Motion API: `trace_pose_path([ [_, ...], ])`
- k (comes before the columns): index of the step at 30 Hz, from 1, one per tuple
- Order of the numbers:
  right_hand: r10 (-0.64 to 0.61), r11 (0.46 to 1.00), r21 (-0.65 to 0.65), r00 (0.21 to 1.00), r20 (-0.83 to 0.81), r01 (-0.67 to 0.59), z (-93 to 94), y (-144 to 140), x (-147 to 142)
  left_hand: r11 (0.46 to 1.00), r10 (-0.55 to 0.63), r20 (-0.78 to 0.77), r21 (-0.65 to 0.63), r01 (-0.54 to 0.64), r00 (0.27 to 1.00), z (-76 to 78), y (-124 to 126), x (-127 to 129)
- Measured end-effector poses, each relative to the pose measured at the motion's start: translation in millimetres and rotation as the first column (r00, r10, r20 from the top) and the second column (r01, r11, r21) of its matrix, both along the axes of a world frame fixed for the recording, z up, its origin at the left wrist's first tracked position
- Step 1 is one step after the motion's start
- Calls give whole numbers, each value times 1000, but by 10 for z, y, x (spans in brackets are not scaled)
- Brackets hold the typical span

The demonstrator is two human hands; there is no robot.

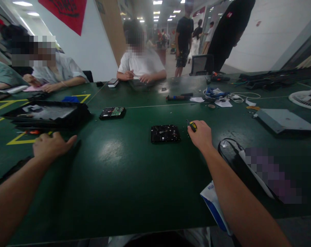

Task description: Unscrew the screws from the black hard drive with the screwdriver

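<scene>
A black hard drive (165,133) lies flat on the green table (134,178) in front of me. To its right, my right hand (201,135) is closed around a small yellow-and-black screwdriver (193,127), whose tip points away from me. Tiny dark specks, perhaps screws, lie between that hand and the drive. My left hand (51,145) is at the left, thumb spread out, with nothing visible in it. Just beyond it sits a stack of black trays (49,116), with something orange at its near edge. A second hard drive (112,112), its green circuit board showing, lies farther back.
On the right are a silver metal box (286,120), a dark strap-edged pouch (237,154), and a blue-and-white packet (214,206) under my forearm. Cables (217,94) and a dark tool (179,97) lie farther back. Several people sit or stand beyond the table.
</scene>
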State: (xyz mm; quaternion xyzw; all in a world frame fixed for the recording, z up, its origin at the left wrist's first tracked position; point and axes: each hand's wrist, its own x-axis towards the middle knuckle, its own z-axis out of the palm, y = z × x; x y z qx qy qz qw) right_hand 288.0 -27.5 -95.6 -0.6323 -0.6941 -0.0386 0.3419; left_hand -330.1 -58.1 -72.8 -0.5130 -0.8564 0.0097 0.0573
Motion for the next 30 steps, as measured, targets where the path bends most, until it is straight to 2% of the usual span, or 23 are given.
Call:
trace_pose_path([
  [2, 1, 1000, 4, 1000, -1, -1, -12, 8, -8, 993, -113, -140, 28, 118, 984, -27, 8, 532],
  [4, 6, 1000, 2, 1000, 6, -6, -33, 16, -20, 932, -355, -98, 42, 361, 930, -106, 18, 1197],
  [6, 0, 1000, -3, 1000, 18, 0, -54, 22, -33, 828, -551, 3, 126, 547, 834, -213, 18, 1911],
  [7, -4, 1000, -7, 1000, 25, 4, -63, 24, -39, 776, -618, 47, 196, 600, 785, -265, 13, 2257],
  [9, -8, 1000, -13, 999, 35, 9, -72, 30, -43, 687, -697, 83, 359, 631, 712, -343, -9, 2884],
  [11, -8, 1000, -10, 999, 34, 8, -71, 40, -37, 560, -803, 84, 443, 700, 590, -377, -34, 3381],
  [13, -13, 1000, 1, 1000, 22, 13, -58, 51, -25, 446, -882, 82, 460, 768, 464, -379, -37, 3725],
  [15, -28, 999, 18, 1000, -1, 28, -33, 56, -13, 423, -899, 91, 435, 795, 428, -377, 10, 3911],
  [17, -45, 997, 65, 998, -48, 48, 4, 50, -10, 463, -881, 112, 403, 789, 460, -387, 106, 3963],
  [20, -48, 980, 184, 986, -157, 77, 66, 22, -35, 531, -847, 173, 322, 784, 503, -424, 277, 3900],
  [21, -50, 976, 201, 979, -198, 90, 83, 7, -51, 536, -844, 186, 309, 785, 503, -436, 320, 3868],
  [26, -57, 994, 54, 895, -443, 90, 133, -81, -144, 501, -865, 184, 346, 793, 466, -422, 348, 3722],
  [30, -28, 999, 0, 841, -540, 33, 137, -111, -205, 428, -903, 186, 310, 849, 387, -376, 181, 3564],
])
